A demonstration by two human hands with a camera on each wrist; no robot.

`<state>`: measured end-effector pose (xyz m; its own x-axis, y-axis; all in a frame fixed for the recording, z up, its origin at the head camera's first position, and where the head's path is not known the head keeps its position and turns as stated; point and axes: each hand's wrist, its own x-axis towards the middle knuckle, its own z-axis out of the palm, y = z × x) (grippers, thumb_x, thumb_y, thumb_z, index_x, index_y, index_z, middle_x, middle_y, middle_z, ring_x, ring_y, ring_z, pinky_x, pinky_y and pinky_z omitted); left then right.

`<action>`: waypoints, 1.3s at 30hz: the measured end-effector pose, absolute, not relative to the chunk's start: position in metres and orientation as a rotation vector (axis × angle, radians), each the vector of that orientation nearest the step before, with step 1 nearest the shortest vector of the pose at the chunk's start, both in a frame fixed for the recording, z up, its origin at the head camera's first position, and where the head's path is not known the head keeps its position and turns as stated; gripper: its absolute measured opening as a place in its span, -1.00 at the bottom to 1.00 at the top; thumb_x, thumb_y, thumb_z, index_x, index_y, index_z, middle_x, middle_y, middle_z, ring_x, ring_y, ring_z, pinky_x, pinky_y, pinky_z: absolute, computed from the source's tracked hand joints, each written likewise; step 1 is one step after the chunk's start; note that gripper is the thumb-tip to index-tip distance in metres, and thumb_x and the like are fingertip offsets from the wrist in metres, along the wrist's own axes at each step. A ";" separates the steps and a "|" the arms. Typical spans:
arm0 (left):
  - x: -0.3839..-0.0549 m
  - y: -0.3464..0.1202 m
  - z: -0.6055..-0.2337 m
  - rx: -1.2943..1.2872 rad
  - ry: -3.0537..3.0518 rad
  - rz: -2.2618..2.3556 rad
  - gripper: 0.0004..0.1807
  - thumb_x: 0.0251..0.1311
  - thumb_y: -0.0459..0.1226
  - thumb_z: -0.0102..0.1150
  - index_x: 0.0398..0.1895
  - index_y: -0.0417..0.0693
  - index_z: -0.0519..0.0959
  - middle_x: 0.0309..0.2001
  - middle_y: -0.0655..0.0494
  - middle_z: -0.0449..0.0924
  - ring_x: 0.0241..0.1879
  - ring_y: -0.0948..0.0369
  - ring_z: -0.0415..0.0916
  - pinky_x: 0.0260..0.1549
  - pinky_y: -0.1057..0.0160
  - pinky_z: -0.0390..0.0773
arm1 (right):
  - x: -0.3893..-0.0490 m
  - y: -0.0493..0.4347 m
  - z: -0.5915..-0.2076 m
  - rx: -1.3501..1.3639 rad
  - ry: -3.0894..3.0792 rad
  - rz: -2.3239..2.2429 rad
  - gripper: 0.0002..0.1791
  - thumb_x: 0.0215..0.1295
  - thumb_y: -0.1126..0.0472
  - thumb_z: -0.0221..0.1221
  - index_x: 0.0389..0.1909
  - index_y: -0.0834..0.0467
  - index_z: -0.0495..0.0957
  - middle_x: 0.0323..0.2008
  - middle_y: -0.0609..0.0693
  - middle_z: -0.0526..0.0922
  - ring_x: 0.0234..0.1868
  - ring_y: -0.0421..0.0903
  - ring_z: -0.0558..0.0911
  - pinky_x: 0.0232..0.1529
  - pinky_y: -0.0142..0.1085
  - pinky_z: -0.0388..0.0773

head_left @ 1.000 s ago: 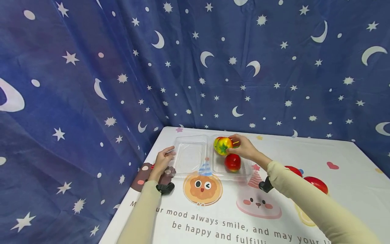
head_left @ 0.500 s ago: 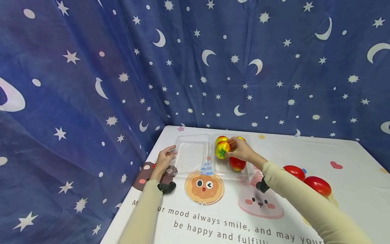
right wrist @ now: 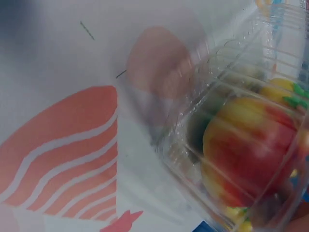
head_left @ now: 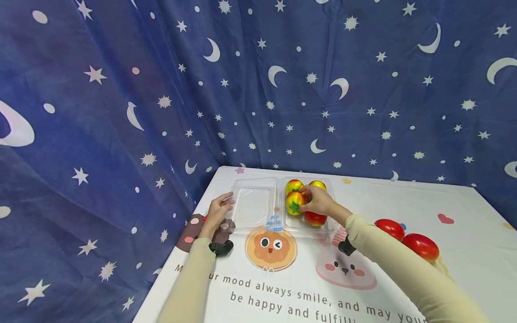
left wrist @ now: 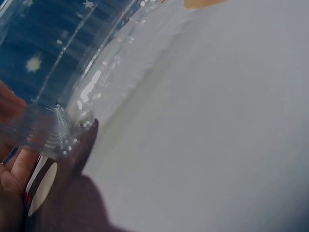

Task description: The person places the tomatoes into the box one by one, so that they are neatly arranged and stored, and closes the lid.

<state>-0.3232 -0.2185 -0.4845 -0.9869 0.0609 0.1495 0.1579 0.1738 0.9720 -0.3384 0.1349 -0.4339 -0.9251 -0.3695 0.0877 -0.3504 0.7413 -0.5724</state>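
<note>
An open clear plastic clamshell box point(head_left: 287, 227) stands on the table, its lid half point(head_left: 252, 207) folded flat to the left. My right hand point(head_left: 320, 202) reaches into the box and pinches a red-and-yellow toy fruit with a green leafy top point(head_left: 295, 204) between thumb and fingers. Around it in the box sit a yellow-red fruit point(head_left: 294, 184) behind, another point(head_left: 317, 184) at the back right and a red one point(head_left: 315, 219) in front. The right wrist view shows a red-yellow fruit point(right wrist: 248, 152) through the box wall. My left hand point(head_left: 217, 213) has loosely extended fingers at the lid's left edge.
Two red oval fruits point(head_left: 421, 246) lie on the table to the right, beside my right forearm. The white tablecloth point(head_left: 282, 309) has printed cartoon figures and lettering. A blue star-and-moon curtain point(head_left: 303, 103) hangs behind the table and along its left side.
My right hand has brought the pinched fruit slightly toward me and down into the box. The fruit at the back right has come into view. My left hand stays at the lid's edge.
</note>
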 end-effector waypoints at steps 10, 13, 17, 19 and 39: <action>-0.330 -0.221 -0.491 -0.219 -2.363 -1.955 -0.43 0.20 -0.56 -0.05 0.34 -0.44 0.34 0.25 -0.45 0.38 0.20 -0.24 0.43 0.01 0.15 0.50 | -0.333 0.151 -0.430 -0.549 2.947 -0.839 -0.35 -0.03 0.09 0.50 0.03 0.36 0.53 -0.03 0.31 0.64 0.01 0.22 0.59 0.07 0.07 0.51; -0.338 -0.223 -0.501 -0.196 -2.354 -1.940 -0.43 0.19 -0.55 -0.05 0.34 -0.40 0.36 0.23 -0.43 0.42 0.20 -0.21 0.43 0.00 0.22 0.47 | -0.332 0.156 -0.429 -0.507 2.966 -0.818 -0.45 -0.03 0.09 0.50 -0.08 0.32 0.59 -0.11 0.24 0.67 -0.09 0.15 0.61 -0.03 0.00 0.58; -0.343 -0.223 -0.512 -0.163 -2.350 -1.905 -0.43 0.19 -0.53 -0.05 0.34 -0.33 0.39 0.17 -0.38 0.49 0.19 -0.15 0.47 -0.09 0.39 0.41 | -0.332 0.161 -0.429 -0.490 2.951 -0.837 -0.56 0.00 0.13 0.48 -0.15 0.30 0.62 -0.23 0.18 0.68 -0.21 0.06 0.60 -0.15 -0.10 0.64; -0.343 -0.222 -0.514 -0.161 -2.344 -1.890 -0.43 0.19 -0.52 -0.05 0.33 -0.34 0.40 0.14 -0.38 0.52 0.17 -0.15 0.48 -0.11 0.40 0.42 | -0.332 0.162 -0.429 -0.503 2.939 -0.850 -0.59 0.04 0.16 0.47 -0.15 0.30 0.62 -0.24 0.17 0.69 -0.22 0.05 0.61 -0.15 -0.12 0.64; -0.322 -0.219 -0.483 -0.257 -2.356 -1.970 -0.42 0.18 -0.59 -0.08 0.34 -0.48 0.31 0.23 -0.50 0.37 0.22 -0.26 0.39 0.00 0.18 0.44 | -0.335 0.168 -0.429 -0.663 3.012 -0.772 -0.55 -0.07 0.07 0.51 -0.23 0.30 0.71 -0.32 0.09 0.62 -0.19 0.06 0.50 -0.15 -0.11 0.57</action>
